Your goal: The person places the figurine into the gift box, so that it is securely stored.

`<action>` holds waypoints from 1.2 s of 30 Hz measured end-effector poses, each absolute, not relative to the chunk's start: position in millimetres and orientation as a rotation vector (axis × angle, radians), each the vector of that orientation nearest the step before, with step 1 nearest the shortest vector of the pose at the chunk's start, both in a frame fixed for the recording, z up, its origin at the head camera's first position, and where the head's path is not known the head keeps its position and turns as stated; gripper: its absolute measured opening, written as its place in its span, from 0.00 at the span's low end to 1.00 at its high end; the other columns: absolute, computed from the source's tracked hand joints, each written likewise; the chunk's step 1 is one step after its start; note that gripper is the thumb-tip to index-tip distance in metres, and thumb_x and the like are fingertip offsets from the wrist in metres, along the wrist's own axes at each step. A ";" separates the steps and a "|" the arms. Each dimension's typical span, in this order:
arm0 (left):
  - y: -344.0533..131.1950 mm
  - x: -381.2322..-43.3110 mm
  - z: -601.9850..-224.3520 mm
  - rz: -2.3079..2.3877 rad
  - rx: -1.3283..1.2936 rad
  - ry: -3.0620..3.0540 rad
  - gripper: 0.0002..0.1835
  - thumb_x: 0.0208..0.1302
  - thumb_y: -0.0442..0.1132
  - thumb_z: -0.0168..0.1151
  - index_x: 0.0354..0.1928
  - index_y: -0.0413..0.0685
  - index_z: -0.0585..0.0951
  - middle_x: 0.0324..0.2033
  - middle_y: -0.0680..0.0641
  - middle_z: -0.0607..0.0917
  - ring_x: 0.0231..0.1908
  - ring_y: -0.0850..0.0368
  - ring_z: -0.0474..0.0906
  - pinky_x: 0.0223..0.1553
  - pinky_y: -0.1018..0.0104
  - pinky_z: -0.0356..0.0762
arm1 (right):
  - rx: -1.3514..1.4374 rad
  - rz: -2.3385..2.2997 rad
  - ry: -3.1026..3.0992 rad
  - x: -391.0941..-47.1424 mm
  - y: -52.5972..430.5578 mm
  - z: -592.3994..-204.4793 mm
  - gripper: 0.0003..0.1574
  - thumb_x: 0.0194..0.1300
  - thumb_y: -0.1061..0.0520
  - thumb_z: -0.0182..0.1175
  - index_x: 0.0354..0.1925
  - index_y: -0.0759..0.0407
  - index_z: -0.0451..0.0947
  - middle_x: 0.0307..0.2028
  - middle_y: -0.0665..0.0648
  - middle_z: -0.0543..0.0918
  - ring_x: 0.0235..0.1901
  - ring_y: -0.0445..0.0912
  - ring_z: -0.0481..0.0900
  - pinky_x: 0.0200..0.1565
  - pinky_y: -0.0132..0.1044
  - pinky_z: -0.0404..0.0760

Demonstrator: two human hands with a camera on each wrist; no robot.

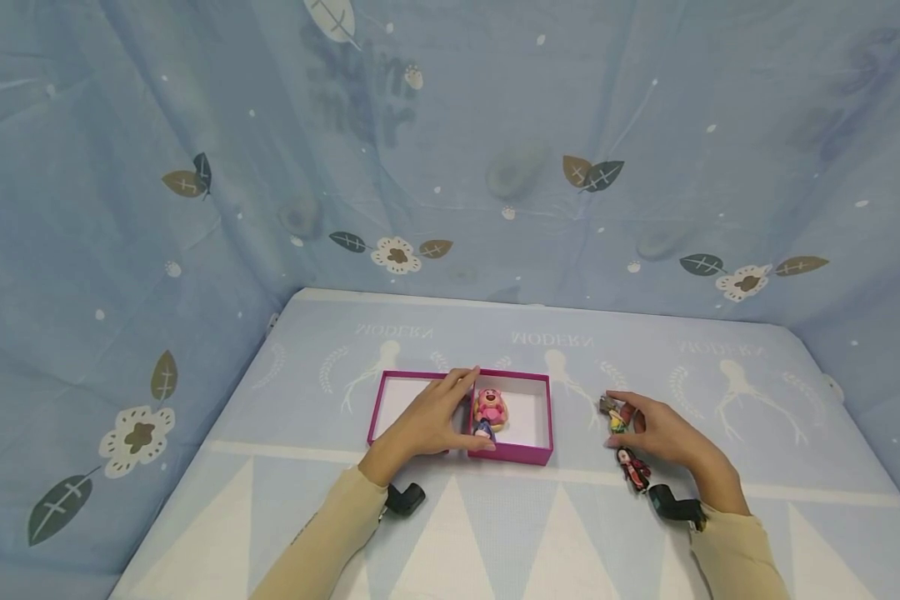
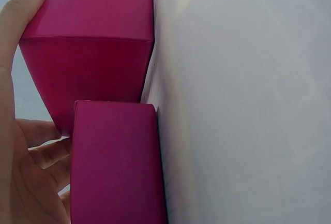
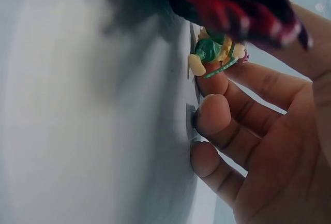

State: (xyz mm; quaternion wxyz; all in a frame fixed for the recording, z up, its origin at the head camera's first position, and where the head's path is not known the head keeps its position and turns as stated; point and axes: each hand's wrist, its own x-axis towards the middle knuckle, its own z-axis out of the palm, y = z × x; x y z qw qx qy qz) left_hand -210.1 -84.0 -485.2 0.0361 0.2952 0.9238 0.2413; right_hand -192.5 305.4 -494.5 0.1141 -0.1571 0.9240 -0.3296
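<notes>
My left hand [image 1: 427, 421] grips the left end of a magenta box [image 1: 521, 452], thumb at its front and fingers toward its back. Inside the box lie a pink bear figurine [image 1: 491, 407] and a small purple-and-white figurine [image 1: 483, 429]. Directly left of it sits the magenta box lid [image 1: 376, 406], white inside and partly covered by my hand. To the right, my right hand [image 1: 663, 429] pinches a green-and-yellow figurine [image 1: 617, 419] at the table surface. Closer to me lies a red-and-black figurine [image 1: 633, 469], blurred and large in the right wrist view.
A pale blue patterned cloth [image 1: 495, 533] covers the table. Blue printed curtains [image 1: 450, 150] stand along the back and sides. Black wrist cameras [image 1: 675, 506] are strapped at both cuffs, low over the cloth.
</notes>
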 end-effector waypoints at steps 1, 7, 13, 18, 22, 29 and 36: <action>-84.1 -210.1 -485.2 0.742 0.906 2.837 0.62 0.45 0.74 0.67 0.77 0.50 0.55 0.70 0.49 0.64 0.64 0.46 0.69 0.65 0.49 0.69 | -0.463 -0.970 2.707 -192.6 305.5 -494.5 0.50 0.54 0.48 0.73 0.67 0.67 0.65 0.37 0.54 0.75 0.25 0.37 0.66 0.27 0.32 0.68; -83.6 -210.0 -485.1 0.749 0.914 2.839 0.62 0.45 0.73 0.68 0.77 0.50 0.55 0.70 0.49 0.65 0.64 0.46 0.69 0.65 0.49 0.70 | -0.462 -0.976 2.717 -193.2 305.9 -495.5 0.48 0.54 0.47 0.74 0.66 0.65 0.67 0.36 0.53 0.74 0.25 0.37 0.66 0.27 0.31 0.68; -83.6 -210.2 -485.2 0.744 0.920 2.844 0.62 0.45 0.73 0.68 0.77 0.49 0.55 0.70 0.49 0.65 0.64 0.45 0.69 0.65 0.49 0.69 | -0.471 -0.991 2.742 -193.5 307.7 -497.2 0.46 0.53 0.49 0.74 0.65 0.64 0.68 0.35 0.53 0.75 0.25 0.37 0.66 0.27 0.31 0.68; -83.9 -209.9 -485.3 0.742 0.909 2.838 0.62 0.45 0.74 0.67 0.77 0.50 0.55 0.71 0.49 0.64 0.65 0.46 0.69 0.65 0.49 0.69 | -0.473 -0.999 2.755 -192.9 308.2 -494.6 0.46 0.54 0.49 0.74 0.65 0.64 0.68 0.36 0.53 0.75 0.26 0.37 0.67 0.28 0.31 0.69; -83.9 -209.5 -484.5 0.745 0.897 2.832 0.62 0.45 0.74 0.67 0.77 0.52 0.54 0.71 0.49 0.64 0.64 0.46 0.69 0.65 0.49 0.69 | -0.481 -0.990 2.786 -192.0 309.1 -491.0 0.45 0.54 0.50 0.74 0.65 0.65 0.68 0.36 0.53 0.76 0.26 0.37 0.67 0.28 0.31 0.69; -83.6 -209.8 -484.5 0.739 0.893 2.834 0.62 0.45 0.74 0.67 0.77 0.51 0.54 0.71 0.49 0.64 0.65 0.46 0.69 0.65 0.49 0.69 | -0.484 -1.017 2.818 -191.3 311.4 -485.4 0.44 0.55 0.51 0.73 0.66 0.63 0.68 0.36 0.53 0.78 0.26 0.36 0.68 0.27 0.31 0.69; -83.4 -210.0 -484.8 0.737 0.883 2.832 0.62 0.45 0.74 0.67 0.77 0.52 0.54 0.71 0.49 0.64 0.64 0.46 0.69 0.65 0.49 0.69 | -0.489 -1.021 2.836 -190.8 310.0 -478.8 0.44 0.55 0.51 0.73 0.65 0.62 0.69 0.36 0.53 0.78 0.25 0.37 0.67 0.27 0.31 0.69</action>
